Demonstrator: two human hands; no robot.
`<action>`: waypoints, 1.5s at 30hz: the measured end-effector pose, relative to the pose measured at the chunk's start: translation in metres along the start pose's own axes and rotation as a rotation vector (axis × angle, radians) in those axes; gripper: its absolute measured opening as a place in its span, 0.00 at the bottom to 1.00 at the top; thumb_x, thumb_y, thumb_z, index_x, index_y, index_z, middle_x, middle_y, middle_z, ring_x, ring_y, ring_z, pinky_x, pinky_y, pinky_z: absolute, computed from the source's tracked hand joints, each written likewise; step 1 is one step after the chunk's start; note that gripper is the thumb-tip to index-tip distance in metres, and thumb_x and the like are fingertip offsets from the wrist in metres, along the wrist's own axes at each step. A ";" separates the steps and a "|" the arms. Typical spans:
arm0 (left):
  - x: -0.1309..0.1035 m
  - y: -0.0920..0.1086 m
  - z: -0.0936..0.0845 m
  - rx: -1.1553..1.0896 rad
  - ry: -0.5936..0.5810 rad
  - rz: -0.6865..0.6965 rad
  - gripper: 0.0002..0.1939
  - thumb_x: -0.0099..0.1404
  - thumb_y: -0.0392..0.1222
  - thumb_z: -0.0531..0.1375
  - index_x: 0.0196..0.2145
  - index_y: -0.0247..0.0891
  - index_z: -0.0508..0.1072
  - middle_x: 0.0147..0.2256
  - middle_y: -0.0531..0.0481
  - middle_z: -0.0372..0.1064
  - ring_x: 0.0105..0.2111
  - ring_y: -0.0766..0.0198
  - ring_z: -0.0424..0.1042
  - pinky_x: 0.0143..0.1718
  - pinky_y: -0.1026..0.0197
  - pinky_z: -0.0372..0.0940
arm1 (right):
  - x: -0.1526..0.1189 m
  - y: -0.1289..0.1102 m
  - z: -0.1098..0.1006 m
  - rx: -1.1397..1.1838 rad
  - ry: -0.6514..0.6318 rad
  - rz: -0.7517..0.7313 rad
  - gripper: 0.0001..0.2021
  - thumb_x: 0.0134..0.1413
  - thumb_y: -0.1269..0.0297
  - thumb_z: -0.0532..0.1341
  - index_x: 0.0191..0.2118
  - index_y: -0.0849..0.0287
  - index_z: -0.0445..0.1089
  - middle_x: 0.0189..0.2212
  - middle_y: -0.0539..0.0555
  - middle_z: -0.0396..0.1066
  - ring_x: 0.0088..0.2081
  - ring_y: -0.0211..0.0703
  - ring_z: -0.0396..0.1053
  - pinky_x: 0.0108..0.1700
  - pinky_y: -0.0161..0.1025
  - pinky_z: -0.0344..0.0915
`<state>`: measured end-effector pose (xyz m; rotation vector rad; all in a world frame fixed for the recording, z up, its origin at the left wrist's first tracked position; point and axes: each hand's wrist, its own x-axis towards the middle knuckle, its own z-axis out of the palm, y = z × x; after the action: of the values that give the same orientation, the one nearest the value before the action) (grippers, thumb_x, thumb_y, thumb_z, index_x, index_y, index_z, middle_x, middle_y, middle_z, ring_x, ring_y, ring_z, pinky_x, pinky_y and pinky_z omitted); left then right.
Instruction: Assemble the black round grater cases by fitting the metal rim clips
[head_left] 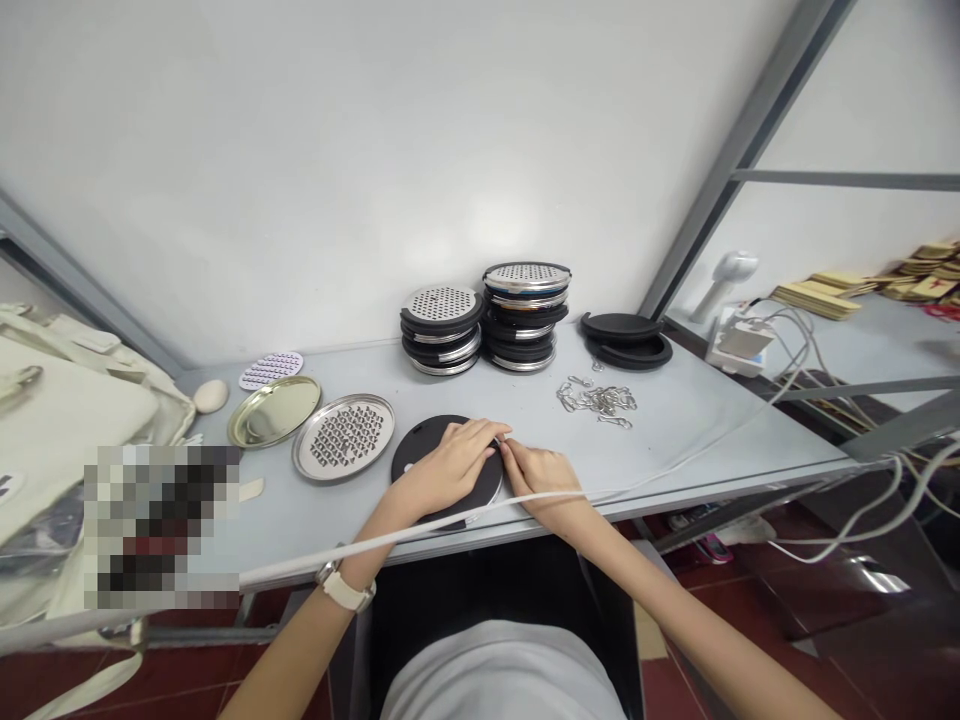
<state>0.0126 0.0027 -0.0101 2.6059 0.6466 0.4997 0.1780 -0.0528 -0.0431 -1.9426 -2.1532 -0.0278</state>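
Left of the steel grater plate (344,438), your landmark, a gold-toned tray (274,412) lies on the table (315,520), and just right of the plate is the black disc (421,438). Your left hand (450,466) lies across the disc's top, fingers close together, their tips reaching its right rim. There your right hand (545,480) has its fingers bunched near those tips, though you can't tell whether they pinch anything; farther right of the plate lie metal clips (604,402).

left hand (448,468) flat on black disc (420,440)
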 end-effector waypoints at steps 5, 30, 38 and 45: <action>0.000 0.000 0.000 0.004 -0.008 0.000 0.16 0.72 0.35 0.44 0.56 0.41 0.59 0.52 0.45 0.64 0.52 0.60 0.63 0.56 0.53 0.54 | -0.001 0.000 0.002 -0.046 0.023 -0.049 0.17 0.68 0.65 0.43 0.43 0.64 0.68 0.26 0.56 0.76 0.25 0.42 0.73 0.25 0.37 0.50; 0.000 -0.001 0.000 -0.019 0.017 0.005 0.17 0.72 0.34 0.45 0.56 0.41 0.59 0.52 0.45 0.64 0.53 0.60 0.63 0.56 0.53 0.55 | -0.001 0.002 -0.001 0.098 0.042 0.012 0.16 0.67 0.62 0.45 0.44 0.60 0.69 0.29 0.54 0.77 0.26 0.41 0.74 0.27 0.35 0.52; 0.001 -0.001 0.000 -0.026 0.011 0.013 0.17 0.72 0.34 0.45 0.56 0.41 0.60 0.51 0.45 0.65 0.52 0.60 0.63 0.56 0.53 0.56 | -0.001 0.000 -0.003 0.068 0.021 0.007 0.16 0.67 0.64 0.46 0.46 0.62 0.69 0.28 0.55 0.77 0.26 0.42 0.73 0.27 0.36 0.52; 0.000 -0.002 0.001 -0.019 0.011 0.022 0.17 0.72 0.34 0.45 0.57 0.41 0.59 0.52 0.44 0.64 0.53 0.59 0.63 0.56 0.51 0.56 | -0.001 0.001 0.000 0.043 0.033 0.001 0.17 0.67 0.63 0.45 0.46 0.62 0.69 0.28 0.55 0.77 0.26 0.42 0.74 0.27 0.35 0.53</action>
<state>0.0125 0.0042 -0.0124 2.5967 0.6146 0.5248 0.1789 -0.0536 -0.0433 -1.9064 -2.1140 -0.0132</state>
